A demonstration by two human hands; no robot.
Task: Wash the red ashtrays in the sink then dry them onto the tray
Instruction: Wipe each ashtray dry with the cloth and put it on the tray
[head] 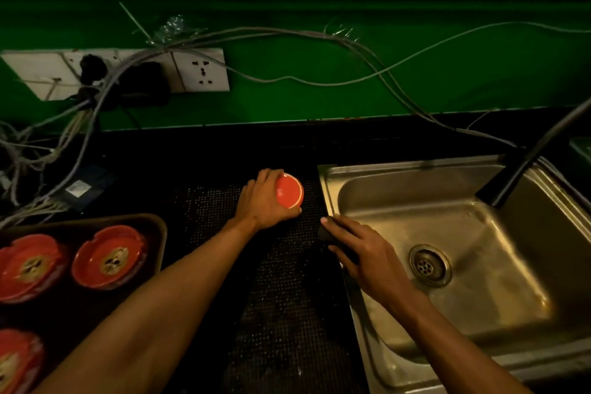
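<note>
Two bare forearms, no sleeves visible up to the lower edge of the view. Left hand (pixel 267 201) and right hand (pixel 361 249) without gloves. No rings, watch or bracelet seen on wrists or fingers.

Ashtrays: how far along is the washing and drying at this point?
Three red ashtrays sit upright on the tray; whether they are already washed cannot be told. In hand: the left hand holds one ashtray bottom-up over the dark mat, while the right hand grips a dark sponge at the sink rim. That one is not yet on the tray.
</note>
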